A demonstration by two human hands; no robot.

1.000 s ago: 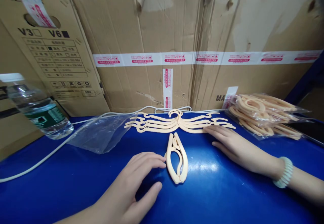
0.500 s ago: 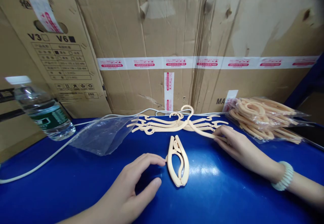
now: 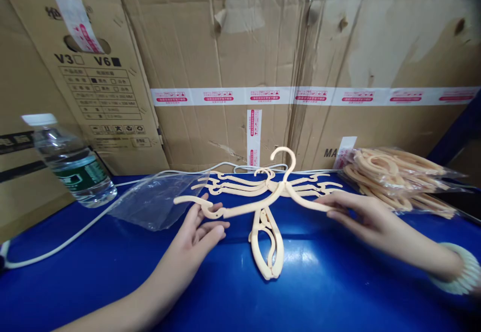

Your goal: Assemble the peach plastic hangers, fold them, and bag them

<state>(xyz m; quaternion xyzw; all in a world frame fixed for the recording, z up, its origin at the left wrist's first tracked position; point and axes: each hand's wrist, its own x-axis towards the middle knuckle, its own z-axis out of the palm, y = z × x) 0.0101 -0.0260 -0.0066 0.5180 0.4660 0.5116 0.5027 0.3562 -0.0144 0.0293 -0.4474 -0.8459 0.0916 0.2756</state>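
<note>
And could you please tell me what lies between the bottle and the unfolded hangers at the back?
In the head view, a clear plastic bag lies between the bottle and the unfolded hangers, with a white cable running there too.

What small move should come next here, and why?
Probably close the left hand on the held hanger: the right hand pinches its right arm, while the left thumb stands apart from the left one.

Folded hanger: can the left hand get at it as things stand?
Likely yes: only blue table shows between the left hand and the folded hanger. The held hanger crosses just its far tip, though the hand is at that hanger's end.
</note>
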